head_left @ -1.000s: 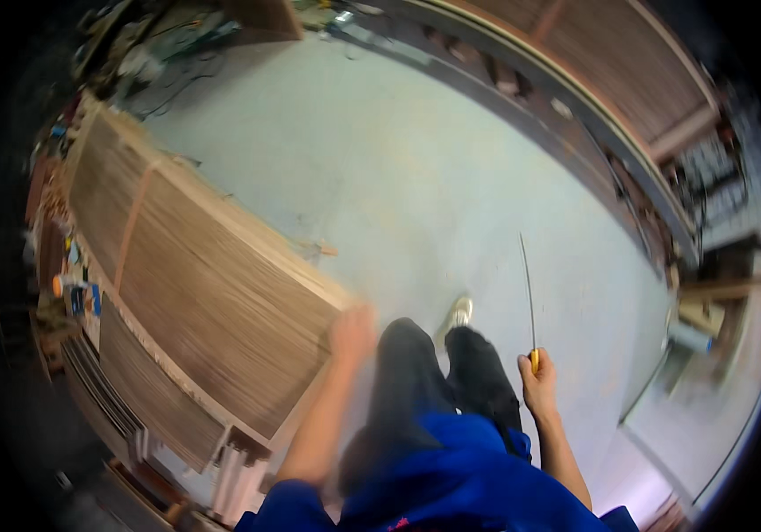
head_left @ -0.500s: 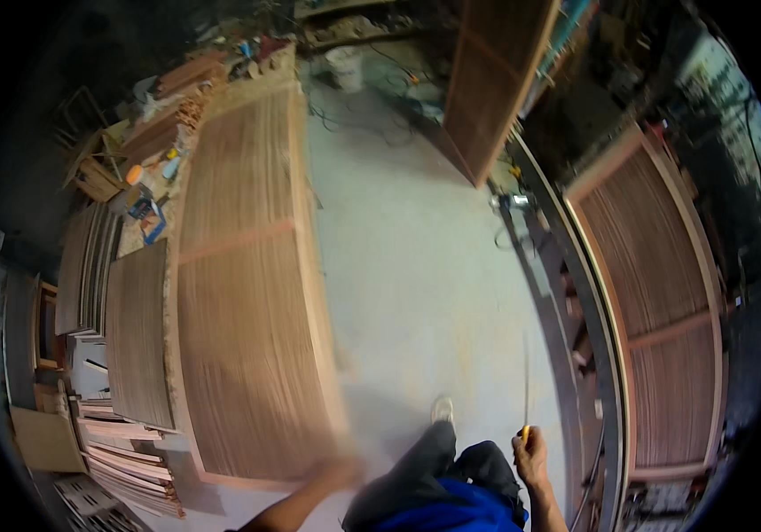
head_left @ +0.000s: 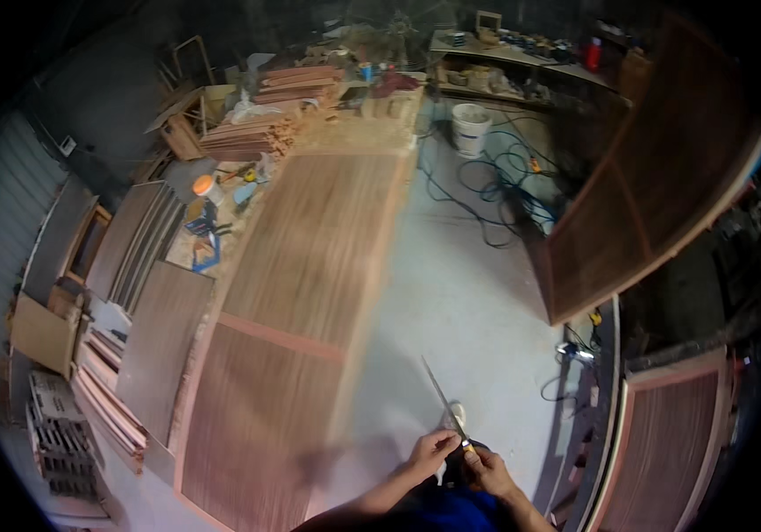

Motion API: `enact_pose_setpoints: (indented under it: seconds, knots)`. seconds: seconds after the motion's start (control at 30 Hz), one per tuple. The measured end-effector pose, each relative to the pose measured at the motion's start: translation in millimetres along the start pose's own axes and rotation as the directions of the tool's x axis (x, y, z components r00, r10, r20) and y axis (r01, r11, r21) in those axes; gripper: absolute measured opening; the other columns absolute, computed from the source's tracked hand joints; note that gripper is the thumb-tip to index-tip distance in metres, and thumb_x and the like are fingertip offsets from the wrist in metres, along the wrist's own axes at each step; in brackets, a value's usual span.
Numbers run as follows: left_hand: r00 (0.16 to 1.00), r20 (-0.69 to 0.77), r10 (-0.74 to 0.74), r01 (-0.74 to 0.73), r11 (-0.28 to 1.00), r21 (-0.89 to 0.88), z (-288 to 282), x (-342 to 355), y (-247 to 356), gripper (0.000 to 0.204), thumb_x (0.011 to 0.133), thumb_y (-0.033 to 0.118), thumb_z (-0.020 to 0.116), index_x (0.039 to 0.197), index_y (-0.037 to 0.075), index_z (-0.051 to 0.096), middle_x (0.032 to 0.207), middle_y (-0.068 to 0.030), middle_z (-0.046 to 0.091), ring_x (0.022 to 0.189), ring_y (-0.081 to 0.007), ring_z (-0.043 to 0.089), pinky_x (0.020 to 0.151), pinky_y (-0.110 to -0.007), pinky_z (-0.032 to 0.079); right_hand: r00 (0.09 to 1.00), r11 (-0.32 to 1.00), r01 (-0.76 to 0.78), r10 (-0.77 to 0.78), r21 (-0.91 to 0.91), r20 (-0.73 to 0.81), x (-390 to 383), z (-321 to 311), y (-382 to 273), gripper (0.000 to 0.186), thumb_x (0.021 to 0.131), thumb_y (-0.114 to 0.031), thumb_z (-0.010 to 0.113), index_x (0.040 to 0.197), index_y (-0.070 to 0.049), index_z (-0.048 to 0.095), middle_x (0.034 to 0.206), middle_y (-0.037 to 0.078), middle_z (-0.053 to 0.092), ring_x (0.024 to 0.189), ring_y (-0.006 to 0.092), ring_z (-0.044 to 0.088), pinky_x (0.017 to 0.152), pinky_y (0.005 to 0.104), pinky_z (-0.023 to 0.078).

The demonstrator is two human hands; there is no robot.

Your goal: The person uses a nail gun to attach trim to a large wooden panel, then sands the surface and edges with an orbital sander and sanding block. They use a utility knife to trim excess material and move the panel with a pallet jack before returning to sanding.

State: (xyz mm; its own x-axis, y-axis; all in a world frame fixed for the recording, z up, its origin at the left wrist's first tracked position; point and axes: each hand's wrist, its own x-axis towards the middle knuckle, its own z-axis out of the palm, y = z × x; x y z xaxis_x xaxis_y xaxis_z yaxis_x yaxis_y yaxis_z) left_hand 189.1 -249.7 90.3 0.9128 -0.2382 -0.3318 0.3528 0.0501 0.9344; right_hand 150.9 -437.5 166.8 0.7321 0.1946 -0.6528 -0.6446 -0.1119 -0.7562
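My right hand (head_left: 482,467) grips the yellow handle of a long, thin metal tool (head_left: 437,387), its blade angled forward and slightly left over the floor. My left hand (head_left: 438,448) has its fingers closed at the blade just above the handle. Both hands are low in the view, over my legs. To their left lies a long framed wooden panel (head_left: 309,230) with a reddish crossbar across it, on a surface strewn with shavings.
Left are leaning boards (head_left: 159,346), stacked strips and a jar (head_left: 204,185). A white bucket (head_left: 470,133) and hoses (head_left: 496,186) are on the floor (head_left: 434,293) ahead. A tall panel (head_left: 647,177) leans on the right, another (head_left: 660,443) lies near me.
My left hand has moved from beside the panel's near end to the tool. The tool has swung leftward. The view has turned, bringing the back bench and bucket further in.
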Motion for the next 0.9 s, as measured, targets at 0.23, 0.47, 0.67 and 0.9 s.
enact_pose_setpoints:
  seconds: [0.23,0.47,0.67,0.9]
  knots:
    - [0.897,-0.441,-0.036,-0.030,0.989,-0.142,-88,146,113,0.017,0.104,0.017,0.061,0.098,0.002,0.067,0.080,0.0024,0.055,0.076,-0.0086,0.052,0.068,-0.025,0.042,0.931,0.766,0.290,-0.088,-0.574,0.353,182,-36,-182,0.036,0.107,-0.036,0.062,0.108,0.000,0.067,0.084,0.005,0.070,0.078,0.0118,0.064,0.074,0.0292,0.054]
    - [0.694,-0.717,-0.064,-0.242,0.917,-0.317,-197,298,169,0.012,0.103,0.014,0.062,0.106,0.003,0.067,0.097,-0.0034,0.068,0.084,-0.0141,0.062,0.078,-0.030,0.050,0.899,0.711,0.352,-0.077,-0.609,0.430,402,6,-342,0.034,0.108,-0.034,0.055,0.106,-0.001,0.063,0.084,0.008,0.067,0.080,0.0154,0.065,0.077,0.0331,0.053]
    - [0.688,-0.546,0.478,-0.704,0.621,-0.344,-286,320,447,0.021,0.101,0.021,0.067,0.106,0.001,0.072,0.100,-0.0141,0.074,0.082,-0.0189,0.065,0.073,-0.031,0.052,0.757,0.516,0.645,-0.332,-0.564,0.562,640,102,-499,0.032,0.105,-0.036,0.060,0.111,-0.005,0.061,0.088,0.010,0.067,0.082,0.0220,0.066,0.074,0.0381,0.053]
    - [0.088,-0.787,0.611,-0.975,-0.110,-0.195,-346,397,557,0.047,0.096,0.040,0.076,0.093,-0.006,0.078,0.077,-0.0103,0.061,0.060,-0.0137,0.052,0.045,-0.027,0.035,0.507,0.415,0.838,-0.354,-0.354,0.786,908,378,-633,0.029,0.100,-0.032,0.069,0.097,-0.003,0.063,0.080,0.003,0.064,0.074,0.0124,0.061,0.067,0.0333,0.051]
